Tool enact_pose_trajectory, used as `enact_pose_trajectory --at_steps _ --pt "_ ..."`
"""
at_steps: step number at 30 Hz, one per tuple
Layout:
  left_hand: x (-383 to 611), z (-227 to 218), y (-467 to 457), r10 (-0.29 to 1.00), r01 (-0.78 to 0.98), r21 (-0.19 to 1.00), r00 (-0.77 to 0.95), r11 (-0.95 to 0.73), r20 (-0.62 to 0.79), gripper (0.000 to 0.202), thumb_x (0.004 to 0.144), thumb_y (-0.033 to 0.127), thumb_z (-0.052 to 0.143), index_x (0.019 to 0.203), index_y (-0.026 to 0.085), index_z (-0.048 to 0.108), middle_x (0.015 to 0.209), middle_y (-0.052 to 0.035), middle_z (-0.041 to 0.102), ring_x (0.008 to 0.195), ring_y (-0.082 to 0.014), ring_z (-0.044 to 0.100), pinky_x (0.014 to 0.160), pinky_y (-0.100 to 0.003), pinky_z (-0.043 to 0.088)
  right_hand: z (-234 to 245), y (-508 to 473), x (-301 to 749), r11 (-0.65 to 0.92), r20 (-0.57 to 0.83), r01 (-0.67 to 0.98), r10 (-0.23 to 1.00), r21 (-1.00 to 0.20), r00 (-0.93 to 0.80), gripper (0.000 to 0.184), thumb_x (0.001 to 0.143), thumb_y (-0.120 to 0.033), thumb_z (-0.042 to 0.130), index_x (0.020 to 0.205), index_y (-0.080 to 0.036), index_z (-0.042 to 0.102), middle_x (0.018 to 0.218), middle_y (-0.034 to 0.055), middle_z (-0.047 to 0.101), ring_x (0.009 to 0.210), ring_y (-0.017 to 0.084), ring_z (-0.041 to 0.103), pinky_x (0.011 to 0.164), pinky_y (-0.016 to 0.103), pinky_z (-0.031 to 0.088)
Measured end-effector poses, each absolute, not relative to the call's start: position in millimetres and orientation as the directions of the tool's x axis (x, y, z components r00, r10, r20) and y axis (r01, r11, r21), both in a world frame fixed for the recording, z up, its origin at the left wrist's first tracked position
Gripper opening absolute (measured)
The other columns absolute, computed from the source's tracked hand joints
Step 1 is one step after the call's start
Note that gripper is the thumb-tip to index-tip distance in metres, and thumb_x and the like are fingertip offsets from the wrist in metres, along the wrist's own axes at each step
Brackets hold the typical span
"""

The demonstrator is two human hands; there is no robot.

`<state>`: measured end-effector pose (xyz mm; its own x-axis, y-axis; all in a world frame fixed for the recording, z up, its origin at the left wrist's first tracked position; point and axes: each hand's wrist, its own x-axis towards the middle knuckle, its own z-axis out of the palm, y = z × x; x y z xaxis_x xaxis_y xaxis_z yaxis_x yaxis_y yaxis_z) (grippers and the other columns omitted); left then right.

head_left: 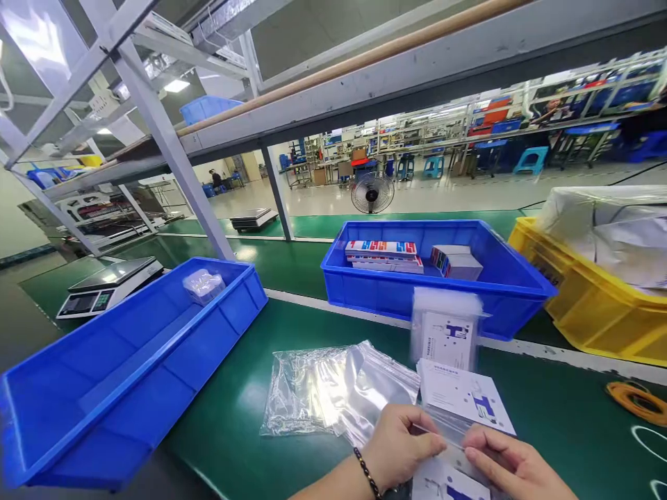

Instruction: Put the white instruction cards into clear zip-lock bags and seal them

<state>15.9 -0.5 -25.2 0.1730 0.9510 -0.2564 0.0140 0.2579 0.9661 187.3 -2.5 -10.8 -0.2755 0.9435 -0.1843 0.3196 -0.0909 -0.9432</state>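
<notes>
In the head view, the left hand (399, 441) and the right hand (513, 462) met low in the frame, right of centre, over a green tabletop (234, 410). Between them was a transparent bag (452, 455), with a printed card (451, 486) showing through or under its plastic just below the fingers; which of the two could not be told. The left hand was nearly closed, its thumb and index finger pinching the bag's upper part from the left. The right hand was partly curled, its thumb and fingers nipping the same part from the right, the two sets of fingertips close but apart. Directly beyond the hands lay a stack of white printed cards (463, 396), and past that a bagged card (448, 340) reached up to the front of a blue bin (365, 298) holding colourful boxes (383, 250). A pile of loose plastic bags (317, 392) lay just beyond and left of the left hand, near its knuckles. A beaded bracelet (367, 473) circled the left wrist. Farther left stood a second blue bin (156, 389), well apart from both hands.
</notes>
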Motion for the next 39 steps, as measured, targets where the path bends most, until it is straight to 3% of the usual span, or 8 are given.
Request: enact_pose_trajectory --at_steps 5,11,15,19,23,28,33,39 --pt "14.8 -24.7 -1.0 0.96 0.012 0.978 0.189 0.207 -0.205 0.007 0.054 0.016 0.062 0.052 0.012 0.057 0.053 0.0033 0.05 0.053 -0.0085 0.042 0.053 -0.021 0.032 -7.8 -6.2 180.9 -0.019 -0.107 0.341 0.965 -0.94 -0.24 0.037 0.067 -0.053 0.056 0.053 -0.019 0.052 0.053 -0.001 0.051 0.051 0.015 0.049 0.049 0.023 0.044" --pt "17.9 -23.3 -4.1 0.952 0.025 0.984 0.249 0.179 -0.18 0.009 0.059 0.019 0.059 0.054 0.012 0.058 0.052 0.0026 0.049 0.053 -0.0095 0.043 0.054 -0.022 0.034 -12.0 -8.3 175.9 0.192 0.062 0.443 0.954 -0.876 -0.293 0.035 0.074 -0.048 0.05 0.054 -0.02 0.055 0.056 0.0002 0.055 0.053 0.015 0.051 0.05 0.023 0.045" --pt "17.4 -23.7 -5.0 0.943 0.117 0.983 0.286 0.139 -0.168 0.01 0.062 0.02 0.059 0.056 0.012 0.058 0.054 0.0018 0.051 0.055 -0.0103 0.043 0.055 -0.022 0.035 -16.7 -9.8 175.0 0.353 0.216 0.456 0.921 -0.817 -0.325 0.038 0.079 -0.048 0.045 0.053 -0.021 0.053 0.053 -0.0007 0.054 0.048 0.014 0.051 0.045 0.021 0.044" --pt "7.0 -16.6 1.0 0.95 0.308 0.951 0.301 -0.014 -0.083 0.014 0.068 0.027 0.06 0.071 0.014 0.061 0.069 -0.0002 0.057 0.064 -0.0125 0.048 0.06 -0.022 0.038 -19.7 -7.7 181.6 0.43 0.288 0.502 0.896 -0.75 -0.338 0.034 0.084 -0.043 0.042 0.062 -0.023 0.058 0.06 0.0007 0.059 0.055 0.014 0.057 0.051 0.022 0.047" --pt "-7.5 -6.5 10.5 0.988 0.712 0.699 0.144 -0.068 -0.05 0.02 0.082 0.028 0.042 0.079 0.016 0.057 0.073 -0.0025 0.059 0.069 -0.0153 0.051 0.064 -0.026 0.038 -29.9 -1.9 190.9 0.535 0.498 0.628 0.828 -0.565 -0.257 0.032 0.084 -0.045 0.042 0.076 -0.024 0.065 0.073 0.0047 0.063 0.067 0.018 0.061 0.058 0.026 0.05" --pt "-16.7 -11.3 17.4 0.969 0.932 0.361 0.067 0.025 -0.24 0.024 0.074 0.028 0.054 0.092 0.012 0.055 0.089 -0.0115 0.062 0.083 -0.0247 0.056 0.068 -0.031 0.039 -35.3 -1.9 192.5 0.555 0.647 0.752 0.727 -0.355 -0.231 0.029 0.084 -0.042 0.044 0.082 -0.023 0.065 0.077 0.0063 0.065 0.072 0.02 0.062 0.06 0.029 0.052" --pt "-19.6 -16.8 22.2 0.974 0.946 0.325 0.076 -0.003 -0.213 0.018 0.077 0.011 0.042 0.086 0.013 0.058 0.089 -0.0118 0.063 0.084 -0.023 0.057 0.068 -0.03 0.038 -27.2 -5.9 188.1 0.615 0.668 0.701 0.695 -0.362 -0.265 0.025 0.085 -0.036 0.045 0.076 -0.022 0.063 0.072 0.0052 0.065 0.068 0.018 0.063 0.058 0.026 0.053" --pt "-18.5 -4.9 18.6 0.983 0.91 0.395 0.166 -0.124 -0.074 0.015 0.079 0.017 0.042 0.077 0.016 0.057 0.084 -0.0058 0.06 0.079 -0.0179 0.054 0.068 -0.026 0.038 -28.1 -9.0 182.1 0.589 0.56 0.608 0.784 -0.532 -0.269 0.027 0.085 -0.039 0.044 0.074 -0.024 0.064 0.074 0.0038 0.066 0.067 0.017 0.064 0.057 0.023 0.053"
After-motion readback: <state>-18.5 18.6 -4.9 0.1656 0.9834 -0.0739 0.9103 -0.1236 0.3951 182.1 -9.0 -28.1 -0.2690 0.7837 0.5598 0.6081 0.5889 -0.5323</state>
